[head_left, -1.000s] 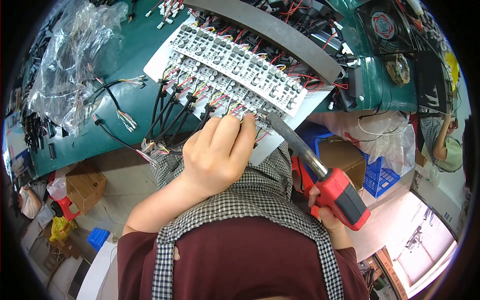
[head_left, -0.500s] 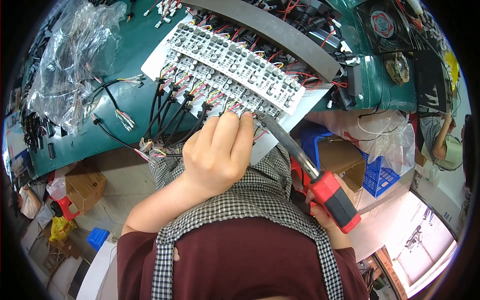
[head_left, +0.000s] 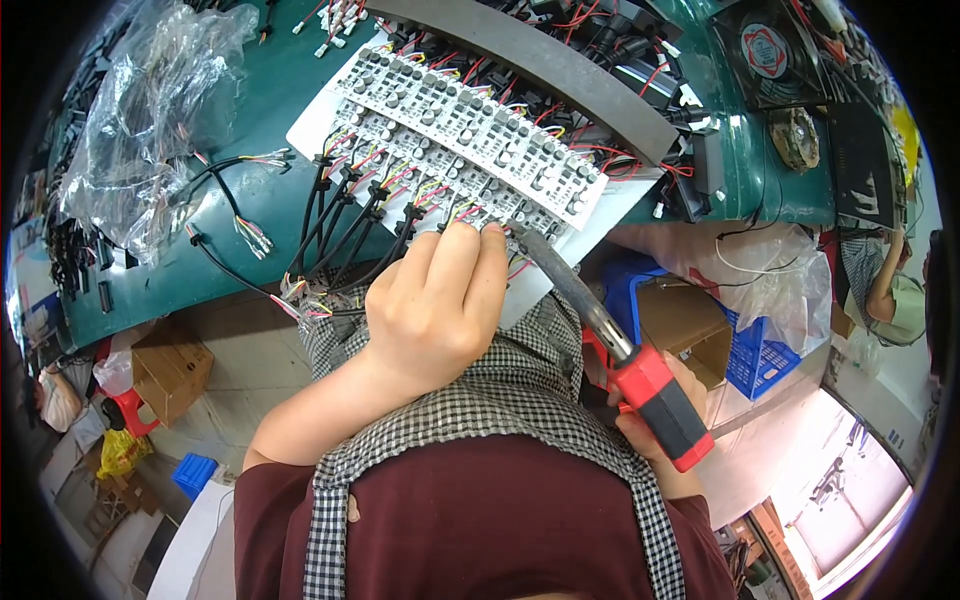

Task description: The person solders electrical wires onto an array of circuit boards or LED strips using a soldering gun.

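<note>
My left hand (head_left: 430,310) is closed at the front edge of a panel of white circuit boards (head_left: 465,130), its fingertips pinching a thin wire that they mostly hide. Red and yellow wire ends (head_left: 465,212) show just beyond those fingers. Lower right, my right hand (head_left: 660,415) is wrapped round the red and black handle of a soldering gun (head_left: 655,405), partly hidden behind it. The gun's dark barrel slants up and left, its tip end at the board edge beside my left fingertips. Several black cables (head_left: 345,225) hang from the boards to the left.
A curved dark grey bar (head_left: 540,55) stands behind the boards, with black parts and red wires beyond. Clear plastic bags (head_left: 150,120) and loose cables (head_left: 225,195) lie on the green table (head_left: 150,305). Below right are a blue crate (head_left: 765,360) and a cardboard box (head_left: 690,320).
The soldering gun's handle has shifted slightly left, together with my right hand. Its tip end stays near the board edge, and my left hand keeps its place.
</note>
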A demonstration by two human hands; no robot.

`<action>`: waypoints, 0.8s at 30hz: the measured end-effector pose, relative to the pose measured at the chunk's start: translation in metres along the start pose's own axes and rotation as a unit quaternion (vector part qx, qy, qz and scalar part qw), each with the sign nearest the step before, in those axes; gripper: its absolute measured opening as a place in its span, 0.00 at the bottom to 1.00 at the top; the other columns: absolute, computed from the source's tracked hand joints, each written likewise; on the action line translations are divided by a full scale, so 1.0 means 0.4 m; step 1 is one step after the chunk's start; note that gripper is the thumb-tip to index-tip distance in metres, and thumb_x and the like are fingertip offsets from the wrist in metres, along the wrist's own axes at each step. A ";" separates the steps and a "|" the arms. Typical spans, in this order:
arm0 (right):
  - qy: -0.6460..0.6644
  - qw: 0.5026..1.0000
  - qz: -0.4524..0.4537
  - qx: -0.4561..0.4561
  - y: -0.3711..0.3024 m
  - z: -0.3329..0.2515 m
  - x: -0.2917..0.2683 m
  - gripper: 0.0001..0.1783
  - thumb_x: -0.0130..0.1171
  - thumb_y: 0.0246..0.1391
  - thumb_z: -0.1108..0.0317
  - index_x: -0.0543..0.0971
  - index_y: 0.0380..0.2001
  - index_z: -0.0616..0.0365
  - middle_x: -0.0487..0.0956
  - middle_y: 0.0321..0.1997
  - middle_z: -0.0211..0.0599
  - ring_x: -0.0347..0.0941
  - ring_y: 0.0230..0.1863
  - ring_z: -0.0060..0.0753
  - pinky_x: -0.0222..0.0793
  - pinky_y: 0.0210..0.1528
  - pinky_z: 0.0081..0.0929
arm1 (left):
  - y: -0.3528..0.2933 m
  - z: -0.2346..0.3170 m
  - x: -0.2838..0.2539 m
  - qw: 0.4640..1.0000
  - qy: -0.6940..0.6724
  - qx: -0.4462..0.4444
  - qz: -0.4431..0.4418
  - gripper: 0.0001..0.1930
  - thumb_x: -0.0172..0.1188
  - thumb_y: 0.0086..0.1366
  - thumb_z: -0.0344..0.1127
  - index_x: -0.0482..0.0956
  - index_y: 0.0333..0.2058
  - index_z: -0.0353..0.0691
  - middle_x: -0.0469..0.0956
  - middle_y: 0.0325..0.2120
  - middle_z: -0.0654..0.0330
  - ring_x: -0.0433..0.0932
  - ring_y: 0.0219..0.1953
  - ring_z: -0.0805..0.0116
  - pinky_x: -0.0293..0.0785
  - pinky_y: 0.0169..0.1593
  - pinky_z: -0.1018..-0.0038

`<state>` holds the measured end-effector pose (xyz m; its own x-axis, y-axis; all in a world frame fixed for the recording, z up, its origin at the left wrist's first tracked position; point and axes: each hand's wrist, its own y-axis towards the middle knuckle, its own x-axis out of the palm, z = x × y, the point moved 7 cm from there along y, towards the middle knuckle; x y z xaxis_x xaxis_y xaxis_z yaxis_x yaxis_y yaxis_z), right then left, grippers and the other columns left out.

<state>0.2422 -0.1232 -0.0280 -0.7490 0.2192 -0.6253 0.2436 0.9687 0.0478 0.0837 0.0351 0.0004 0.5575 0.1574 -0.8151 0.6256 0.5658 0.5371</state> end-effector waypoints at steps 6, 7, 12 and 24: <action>0.169 0.984 -0.020 0.047 -0.099 0.090 -0.012 0.42 0.73 0.42 0.56 0.66 0.56 0.66 0.81 0.34 0.48 0.80 0.29 0.40 0.75 0.31 0.26 | -0.004 0.007 0.002 0.998 0.056 0.036 0.016 0.07 0.61 0.49 0.25 0.80 0.30 0.34 0.67 0.22 0.65 0.67 0.19 0.75 0.57 0.16 0.82; 0.119 0.992 -0.017 0.040 -0.099 0.089 -0.016 0.43 0.73 0.43 0.56 0.64 0.57 0.67 0.81 0.33 0.47 0.80 0.29 0.39 0.75 0.31 0.26 | -0.004 0.008 0.001 0.998 0.057 0.037 0.016 0.07 0.61 0.49 0.25 0.80 0.30 0.34 0.67 0.22 0.65 0.67 0.19 0.75 0.57 0.16 0.82; 0.281 0.960 0.004 0.014 -0.098 0.088 0.000 0.41 0.70 0.47 0.58 0.64 0.57 0.68 0.81 0.29 0.43 0.80 0.27 0.35 0.75 0.33 0.26 | -0.012 0.008 -0.002 0.998 0.030 0.050 0.007 0.11 0.61 0.46 0.26 0.80 0.32 0.34 0.66 0.21 0.65 0.67 0.20 0.75 0.58 0.16 0.81; 0.153 0.987 -0.025 0.039 -0.139 0.146 0.024 0.40 0.72 0.43 0.54 0.70 0.52 0.72 0.82 0.36 0.43 0.81 0.34 0.38 0.75 0.39 0.28 | 0.005 0.005 0.001 0.999 0.011 0.044 0.014 0.11 0.60 0.46 0.28 0.80 0.32 0.35 0.68 0.23 0.65 0.69 0.21 0.75 0.60 0.18 0.80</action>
<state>0.2575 -0.1818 -0.0821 -0.9094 0.2083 -0.3601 0.2396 0.9699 -0.0443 0.0860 0.0348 0.0017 0.5645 0.1899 -0.8033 0.6563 0.4870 0.5763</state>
